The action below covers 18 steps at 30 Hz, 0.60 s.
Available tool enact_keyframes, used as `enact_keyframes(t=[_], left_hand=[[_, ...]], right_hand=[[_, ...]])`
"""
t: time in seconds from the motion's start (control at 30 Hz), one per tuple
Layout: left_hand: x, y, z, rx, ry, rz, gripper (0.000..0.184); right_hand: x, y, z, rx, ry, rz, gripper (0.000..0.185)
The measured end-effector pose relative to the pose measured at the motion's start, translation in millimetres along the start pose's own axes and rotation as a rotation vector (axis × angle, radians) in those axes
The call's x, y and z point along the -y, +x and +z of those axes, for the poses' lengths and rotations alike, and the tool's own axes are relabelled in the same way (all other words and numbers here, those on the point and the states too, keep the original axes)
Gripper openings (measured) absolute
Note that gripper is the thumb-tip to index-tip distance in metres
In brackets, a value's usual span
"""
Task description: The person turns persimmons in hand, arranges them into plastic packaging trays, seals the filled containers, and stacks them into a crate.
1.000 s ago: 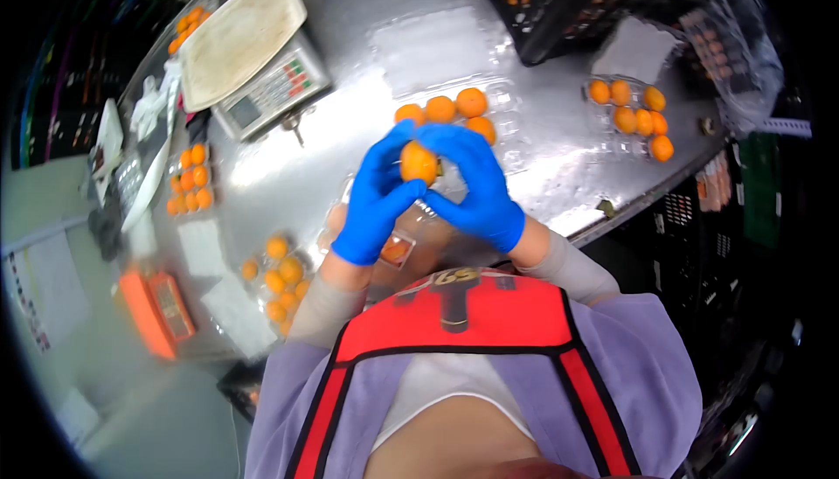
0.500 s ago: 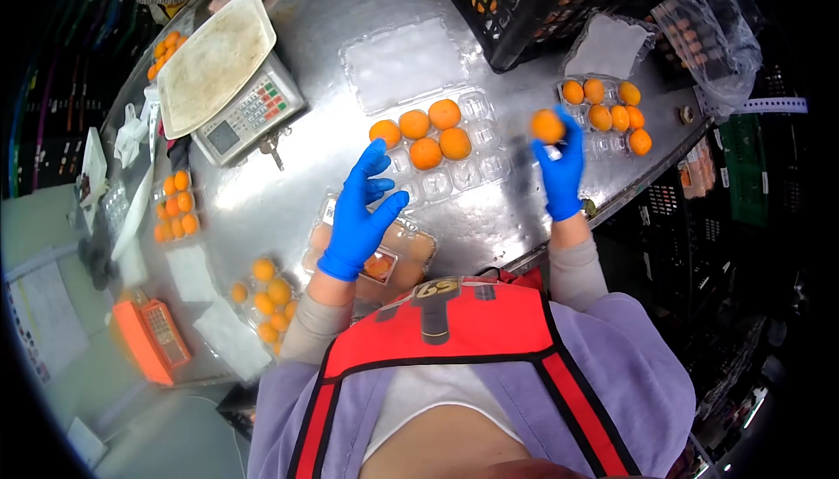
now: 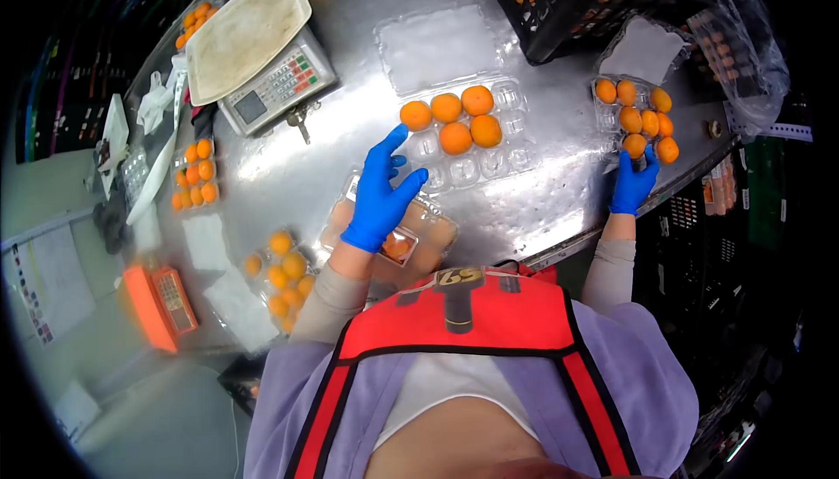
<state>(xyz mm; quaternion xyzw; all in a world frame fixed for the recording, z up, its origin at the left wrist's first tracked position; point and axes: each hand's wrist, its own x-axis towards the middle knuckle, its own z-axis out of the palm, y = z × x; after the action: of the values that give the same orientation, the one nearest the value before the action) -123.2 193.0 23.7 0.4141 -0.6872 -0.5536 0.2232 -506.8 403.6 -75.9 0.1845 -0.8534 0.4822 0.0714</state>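
While I watched from afar, the steel table (image 3: pixel 323 164) bore a clear plastic tray (image 3: pixel 606 125) at right; my left hand (image 3: pixel 378 199) was half-open, empty; my right hand (image 3: pixel 634 189) touched a round orange fruit (image 3: pixel 634 145) seated there, though I couldn't tell whether it gripped

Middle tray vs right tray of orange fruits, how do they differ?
The middle tray holds five fruits; the right tray shows at least eight.
The middle tray has many empty cells; the right tray is visibly fuller.
Shared: both are clear plastic and open.
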Motion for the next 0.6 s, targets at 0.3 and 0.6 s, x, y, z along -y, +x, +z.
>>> enact_keyframes(t=[0.3, 0.6], left_hand=[[1, 29, 28, -0.068, 0.649, 0.419, 0.061], [29, 47, -4, -0.241, 0.759, 0.329, 0.063]], right_hand=[[18, 4, -3, -0.026, -0.079, -0.092, 0.051], [35, 13, -9, 0.051, -0.342, -0.280, 0.048]])
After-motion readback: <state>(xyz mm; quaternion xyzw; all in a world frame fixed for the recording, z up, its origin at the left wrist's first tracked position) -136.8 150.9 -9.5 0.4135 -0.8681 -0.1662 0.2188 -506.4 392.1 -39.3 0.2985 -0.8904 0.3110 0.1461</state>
